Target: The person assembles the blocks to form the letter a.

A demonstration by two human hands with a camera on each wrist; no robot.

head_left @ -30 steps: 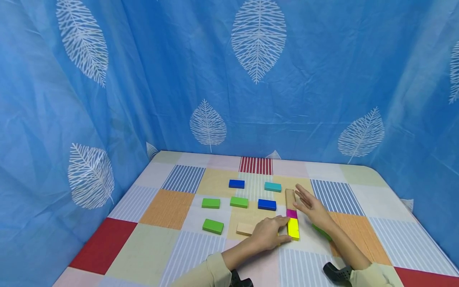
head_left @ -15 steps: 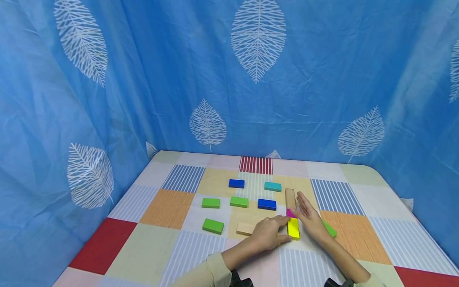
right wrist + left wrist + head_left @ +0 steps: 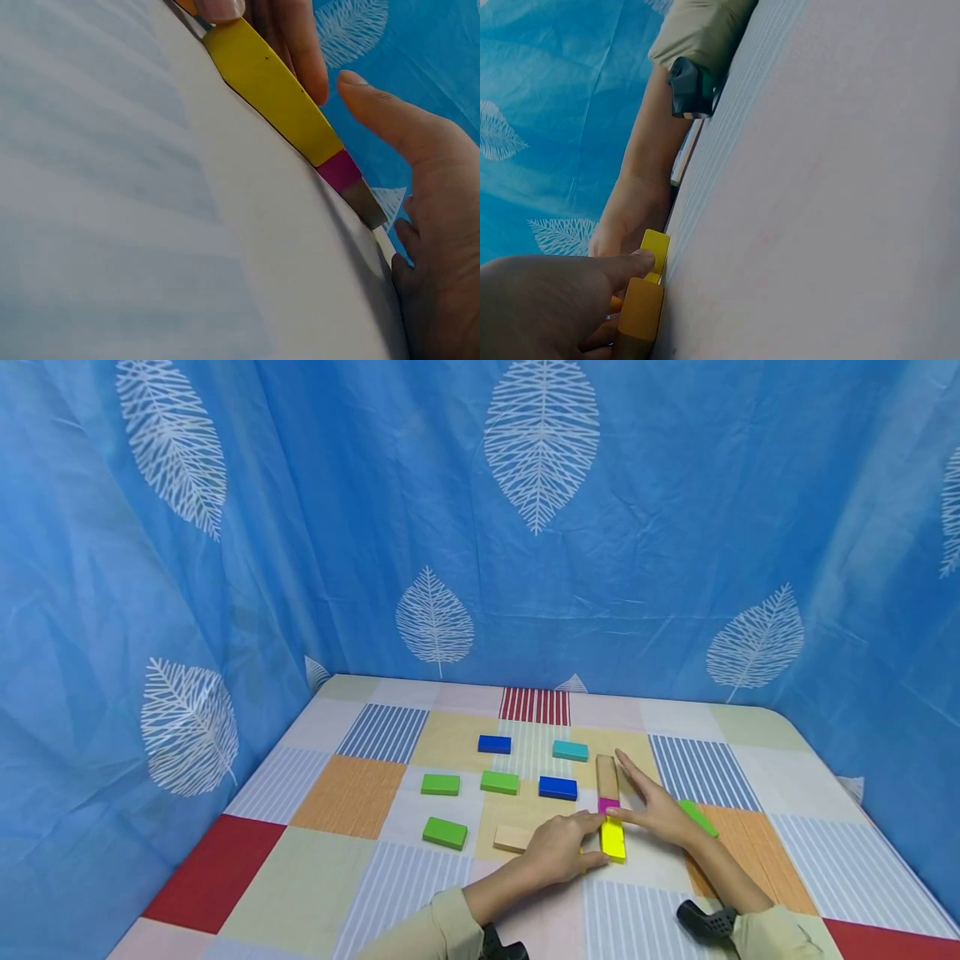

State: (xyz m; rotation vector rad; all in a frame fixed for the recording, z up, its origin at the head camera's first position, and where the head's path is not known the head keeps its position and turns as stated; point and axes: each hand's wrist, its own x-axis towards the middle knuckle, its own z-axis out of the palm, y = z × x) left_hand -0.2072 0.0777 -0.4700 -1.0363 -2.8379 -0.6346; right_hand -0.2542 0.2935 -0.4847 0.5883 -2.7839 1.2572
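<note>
While our left hand (image 3: pixel 562 849) minds the yellow block (image 3: pixel 612 843): it pinches that block, thumb on the near end and a finger at the left side.
Right hand (image 3: pixel 662 817): spread, forefinger alongside the wooden block (image 3: pixel 607 777), thumb by the magenta block (image 3: pixel 608 807); we cannot tell whether either touches.
Row (image 3: pixel 608 789): wooden, magenta and yellow lie end to end on the worktop (image 3: pixel 315 885), yellow nearest us.
Step in hand: we judge that we are squaring up this row, the left hand bracing one end.
Next move: it calls, we think, for light, even pressure from the right, lest the magenta piece slip out of line.
Orange block (image 3: pixel 639 319): close against our left hand's fingers; held or merely lying there, we cannot tell.
Loose blocks: a green block (image 3: pixel 699 817) partly behind our right wrist; left of the row, two blue blocks (image 3: pixel 558 788), a turquoise block (image 3: pixel 570 751), three more green blocks (image 3: pixel 446 833) and a pale block (image 3: pixel 512 838).
</note>
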